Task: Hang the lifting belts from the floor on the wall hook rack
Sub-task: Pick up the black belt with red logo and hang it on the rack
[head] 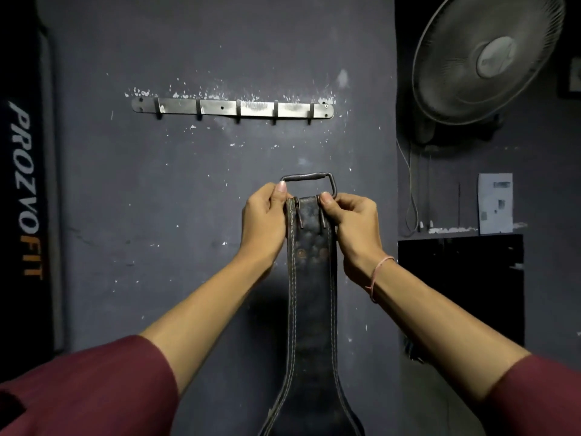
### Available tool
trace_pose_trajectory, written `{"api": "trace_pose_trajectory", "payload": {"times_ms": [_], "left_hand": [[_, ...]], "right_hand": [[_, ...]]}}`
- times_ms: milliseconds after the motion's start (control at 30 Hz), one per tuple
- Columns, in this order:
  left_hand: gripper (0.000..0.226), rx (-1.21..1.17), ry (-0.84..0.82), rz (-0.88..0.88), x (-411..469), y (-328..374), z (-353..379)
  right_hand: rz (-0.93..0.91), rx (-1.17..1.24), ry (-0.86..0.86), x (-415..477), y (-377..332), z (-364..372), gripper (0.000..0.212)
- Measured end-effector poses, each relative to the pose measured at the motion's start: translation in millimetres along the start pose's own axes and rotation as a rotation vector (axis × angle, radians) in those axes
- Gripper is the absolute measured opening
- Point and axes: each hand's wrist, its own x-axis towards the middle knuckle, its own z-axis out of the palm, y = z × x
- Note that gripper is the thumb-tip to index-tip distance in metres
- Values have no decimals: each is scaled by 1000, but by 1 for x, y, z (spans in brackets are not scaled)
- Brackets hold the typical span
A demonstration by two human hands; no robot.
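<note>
I have both hands pinched on the top end of the lifting belt, one to each side of the strap. My left hand grips the edge at about 9 o'clock from the strap's top, thumb pressed up against the corner of the buckle. My right hand holds the opposite edge at 3 o'clock, thumb on the buckle's lower corner. Held this way the metal loop stands free above my fingers, open and facing the wall, which I judge is the point: the loop is the part that can go over a hook, so nothing of mine should cover it. The two prongs lie flat down the leather between my hands, out of the opening.

The rest of the belt hangs straight down toward 6 o'clock, widening as it leaves the bottom of the view, so its weight keeps it plumb.

The wall hook rack sits at roughly 11 o'clock from the buckle, well above it. It is a flat metal strip with five small hooks, all bare. I would guess the lift goes up and slightly left.

The wall is dark painted plaster, chipped white around the rack. At 2 o'clock a wall fan hangs, its cord dropping to a ledge. At 9 o'clock stands a black banner with lettering.
</note>
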Motion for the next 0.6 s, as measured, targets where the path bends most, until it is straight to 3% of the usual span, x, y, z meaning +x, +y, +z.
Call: {"api": "trace_pose_trajectory", "payload": {"times_ms": [133,300,400,600], "left_hand": [[48,40,76,104,58,3,25],[45,121,201,216,156,7,68],[45,175,238,217,203,4,89],[47,266,336,144,255,-12,109]], "right_hand": [[-42,23,-72,71,-1,-1,28],[-107,56,-12,185,-6,6,28],[-104,28,82,240,-5,15,35],[-60,-35,149,295,3,26,28]]}}
